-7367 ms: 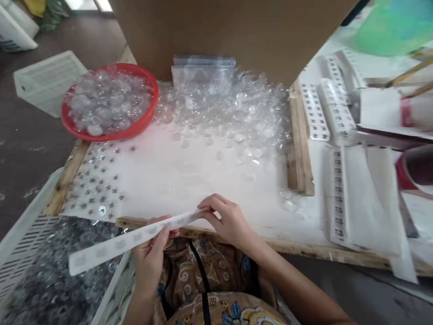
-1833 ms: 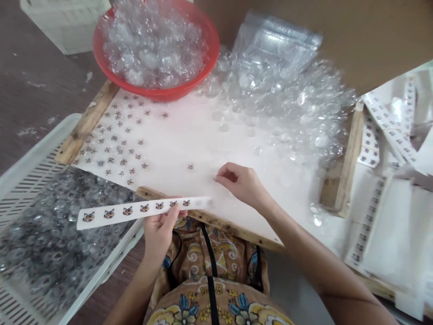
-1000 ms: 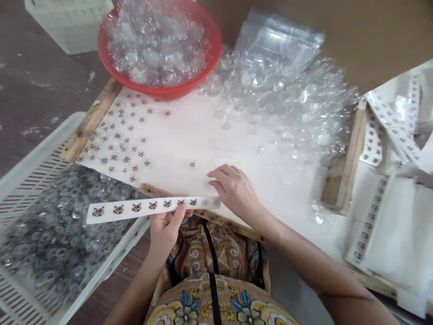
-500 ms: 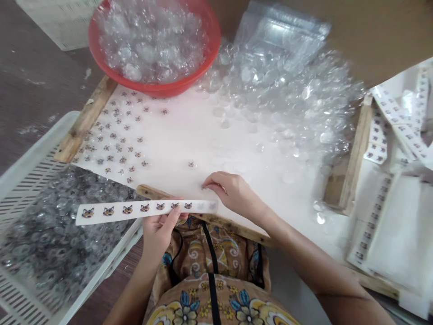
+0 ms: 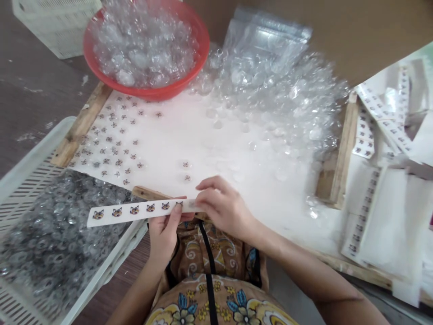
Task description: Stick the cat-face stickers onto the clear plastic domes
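My left hand (image 5: 165, 230) is closed on a white sticker strip (image 5: 126, 211), thumb on top and fingers below. A row of small animal-face stickers runs along the strip, one partly under the thumb. At the strip's right end my right hand (image 5: 225, 205) has its thumb and fingers drawn together on the strip; its fingertips hide whether a sticker is between them. Just beyond, two small face pieces (image 5: 187, 178) lie on the white board (image 5: 162, 149), one above the other. More face pieces (image 5: 108, 139) are scattered on the board's left side.
A red basin (image 5: 199, 61) heaped with clear round pieces stands at the back left. Loose clear pieces (image 5: 270, 90) and a clear plastic bag (image 5: 267, 36) cover the back right. A white basket (image 5: 64, 122) of dark-looking pieces sits lower left. More sticker strips (image 5: 365, 212) lie right.
My right hand has moved down and left from the board to the strip's end. A second face piece now lies below the single one. The strip has shifted slightly right in view.
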`<state>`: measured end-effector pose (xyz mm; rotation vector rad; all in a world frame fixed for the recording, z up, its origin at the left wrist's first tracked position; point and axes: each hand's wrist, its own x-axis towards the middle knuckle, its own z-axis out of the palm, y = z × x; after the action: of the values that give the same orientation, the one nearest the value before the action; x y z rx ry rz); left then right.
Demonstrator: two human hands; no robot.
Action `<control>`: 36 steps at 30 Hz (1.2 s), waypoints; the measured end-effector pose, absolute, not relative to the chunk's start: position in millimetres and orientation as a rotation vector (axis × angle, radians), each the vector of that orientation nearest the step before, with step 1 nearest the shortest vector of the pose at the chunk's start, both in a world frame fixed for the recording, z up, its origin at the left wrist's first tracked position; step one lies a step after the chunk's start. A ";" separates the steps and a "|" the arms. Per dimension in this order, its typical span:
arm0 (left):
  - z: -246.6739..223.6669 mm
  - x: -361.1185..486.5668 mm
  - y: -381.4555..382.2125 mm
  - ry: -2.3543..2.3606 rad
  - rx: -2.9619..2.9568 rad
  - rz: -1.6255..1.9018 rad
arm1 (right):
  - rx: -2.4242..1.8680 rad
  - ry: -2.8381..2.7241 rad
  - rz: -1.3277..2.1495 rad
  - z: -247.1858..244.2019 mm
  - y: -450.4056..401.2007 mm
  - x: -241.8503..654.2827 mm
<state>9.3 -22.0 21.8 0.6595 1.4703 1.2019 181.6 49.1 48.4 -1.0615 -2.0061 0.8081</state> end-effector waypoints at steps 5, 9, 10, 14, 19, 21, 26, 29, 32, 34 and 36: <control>19.2 4.6 -18.1 1.484 0.683 1.167 | -1.538 -1.688 1.009 42.3 102.7 210.2; 20.4 3.8 -16.3 1.488 0.728 1.152 | -1.646 -1.734 1.099 27.0 126.6 215.2; 20.8 3.8 -16.0 1.490 0.733 1.151 | -1.641 -1.748 1.094 24.2 128.7 214.0; 22.3 3.7 -13.8 1.478 0.735 1.150 | -1.657 -1.812 1.057 20.9 130.9 206.3; 23.5 3.9 -11.3 1.472 0.718 1.140 | -1.724 -2.080 0.819 20.2 127.6 193.1; 23.4 4.3 -12.0 1.469 0.709 1.145 | -1.750 -2.166 0.679 17.6 125.5 188.4; 22.8 4.4 -16.6 1.453 0.675 1.165 | -1.756 -2.197 0.616 15.5 120.6 186.6; 23.0 4.3 -18.4 1.437 0.669 1.165 | -1.703 -2.159 0.621 27.2 109.6 187.1; 22.9 5.0 -18.7 1.425 0.676 1.151 | -1.446 -2.134 0.854 44.7 88.8 182.2; 22.1 5.3 -18.6 1.411 0.694 1.140 | -1.240 -2.143 1.089 52.6 73.6 176.3; 20.5 4.8 -18.5 1.386 0.699 1.152 | -1.146 -2.174 1.185 54.1 60.7 170.4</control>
<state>4.8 -18.5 20.5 0.6986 1.3861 1.1516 170.4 60.7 54.1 -1.1460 -2.1738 1.1852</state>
